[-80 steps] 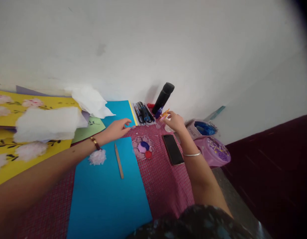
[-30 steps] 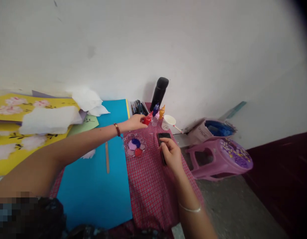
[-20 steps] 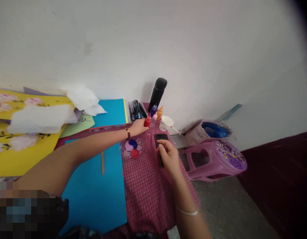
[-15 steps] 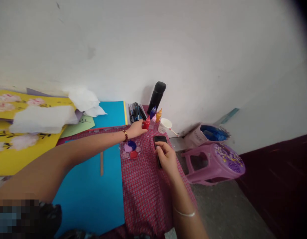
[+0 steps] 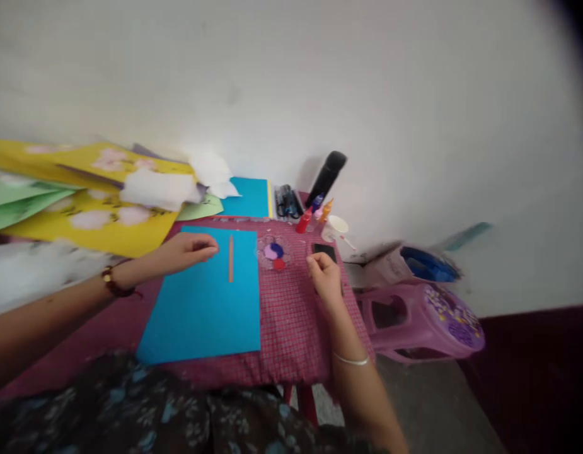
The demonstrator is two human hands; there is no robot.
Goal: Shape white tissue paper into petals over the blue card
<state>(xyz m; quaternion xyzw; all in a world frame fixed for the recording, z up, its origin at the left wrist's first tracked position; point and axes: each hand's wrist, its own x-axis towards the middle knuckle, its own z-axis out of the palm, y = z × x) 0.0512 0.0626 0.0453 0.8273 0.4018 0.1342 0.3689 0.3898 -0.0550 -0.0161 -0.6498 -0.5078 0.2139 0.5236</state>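
Note:
My left hand (image 5: 195, 248) hovers over the left part of a blue sheet of paper (image 5: 206, 315), fingers loosely bent, thumb apart, with nothing visible in it. A pencil-like stick (image 5: 231, 260) lies on the sheet just right of that hand. My right hand (image 5: 325, 276) is closed in a pinch above a black phone (image 5: 325, 251), partly covering it; whatever the fingertips may hold is hidden. Between the hands sits a clear flower-shaped palette (image 5: 261, 253) with pink, dark blue and red paint. Behind it stand a red paint bottle (image 5: 304, 222), a purple bottle (image 5: 317, 203) and an orange bottle (image 5: 326, 210).
A white cup (image 5: 335, 228) with a stick beside it and a black flask (image 5: 326, 179) stand near the wall. Pens (image 5: 288, 202) lie at the back. Painted yellow sheets (image 5: 149, 228) and white tissue (image 5: 161, 189) cover the left. A pink stool (image 5: 414, 315) stands at right.
My left hand has let go of the red paint bottle, which stays standing, and has drawn back left over the blue sheet. My right hand remains by the phone. The view has shifted.

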